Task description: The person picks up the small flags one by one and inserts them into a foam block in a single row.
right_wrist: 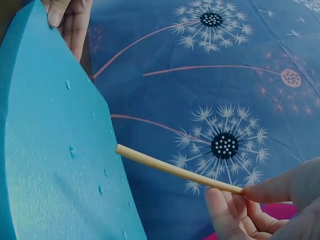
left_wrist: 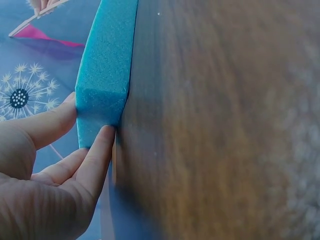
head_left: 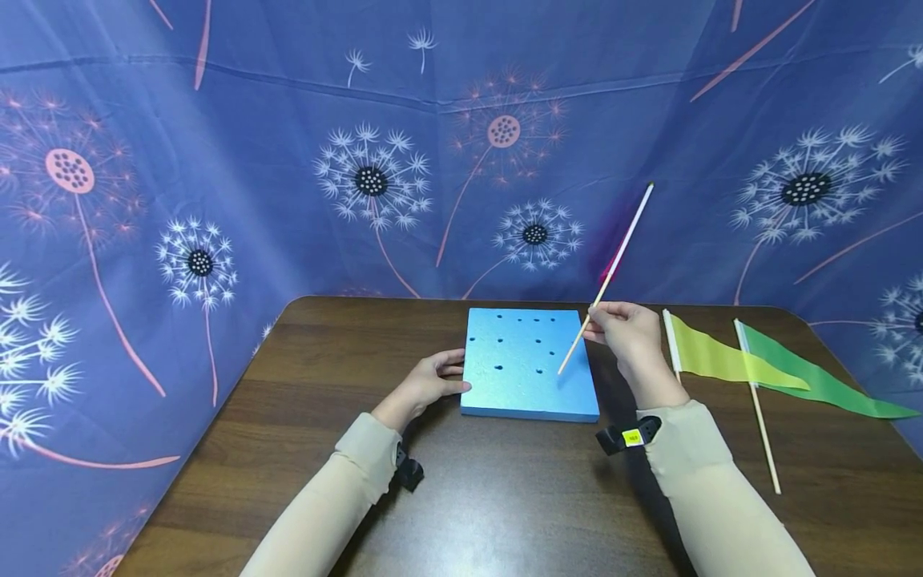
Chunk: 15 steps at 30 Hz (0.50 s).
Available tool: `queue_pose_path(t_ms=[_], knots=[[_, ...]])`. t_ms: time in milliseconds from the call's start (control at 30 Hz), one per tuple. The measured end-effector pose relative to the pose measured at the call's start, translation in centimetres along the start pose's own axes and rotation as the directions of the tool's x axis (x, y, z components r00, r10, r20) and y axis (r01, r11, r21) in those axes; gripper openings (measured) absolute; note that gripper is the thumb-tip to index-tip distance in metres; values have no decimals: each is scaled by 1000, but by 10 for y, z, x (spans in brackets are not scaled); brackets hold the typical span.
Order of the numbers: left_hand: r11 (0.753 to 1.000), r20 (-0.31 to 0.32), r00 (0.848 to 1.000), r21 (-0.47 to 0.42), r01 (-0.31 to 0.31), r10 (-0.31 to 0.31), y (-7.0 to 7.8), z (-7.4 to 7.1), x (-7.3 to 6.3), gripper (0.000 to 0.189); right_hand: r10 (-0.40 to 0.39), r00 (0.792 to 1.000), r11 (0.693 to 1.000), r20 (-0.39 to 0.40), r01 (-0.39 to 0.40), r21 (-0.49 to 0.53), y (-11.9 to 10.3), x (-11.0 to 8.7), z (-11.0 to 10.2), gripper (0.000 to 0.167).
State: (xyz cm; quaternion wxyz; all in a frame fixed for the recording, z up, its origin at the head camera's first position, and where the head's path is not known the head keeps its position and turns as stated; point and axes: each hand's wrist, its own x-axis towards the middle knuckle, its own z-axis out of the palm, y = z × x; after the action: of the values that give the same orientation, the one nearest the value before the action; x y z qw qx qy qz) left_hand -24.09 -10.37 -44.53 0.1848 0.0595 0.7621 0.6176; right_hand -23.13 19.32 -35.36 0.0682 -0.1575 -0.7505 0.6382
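Observation:
A blue foam board (head_left: 505, 389) with several small holes lies on the table. My left hand (head_left: 429, 383) is at its left side, fingertips touching the edge near the front corner (left_wrist: 101, 92). Above the board's right part, my right hand (head_left: 629, 335) pinches the wooden stick of a pink flag (head_left: 613, 263) between thumb and fingers. The stick slants, its bare lower end close over the board's face and its top leaning right. In the head view most of the pink cloth is hidden behind the stick; in the left wrist view the cloth (left_wrist: 47, 37) hangs out.
On the right of the table lie a yellow-green flag (head_left: 721, 350) and a green flag (head_left: 829, 381), their cloths overlapping. A blue dandelion-print fabric (head_left: 288, 200) hangs behind the brown wooden table (head_left: 339, 344), close along its back edge.

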Motion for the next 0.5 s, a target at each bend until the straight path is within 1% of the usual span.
queue_pose_path(t_ms=[133, 367, 500], knots=[[1000, -1, 1000, 4, 4, -4, 2, 0, -2, 65, -16, 1000, 1000, -18, 16, 5, -2, 1, 6, 30], [1000, 4, 1000, 3, 19, -19, 5, 0, -3, 64, -37, 999, 999, -14, 38, 37, -6, 5, 16, 30], [1000, -2, 1000, -5, 25, -26, 5, 1, -3, 64, -62, 998, 997, -25, 63, 32, -8, 7, 23, 27]])
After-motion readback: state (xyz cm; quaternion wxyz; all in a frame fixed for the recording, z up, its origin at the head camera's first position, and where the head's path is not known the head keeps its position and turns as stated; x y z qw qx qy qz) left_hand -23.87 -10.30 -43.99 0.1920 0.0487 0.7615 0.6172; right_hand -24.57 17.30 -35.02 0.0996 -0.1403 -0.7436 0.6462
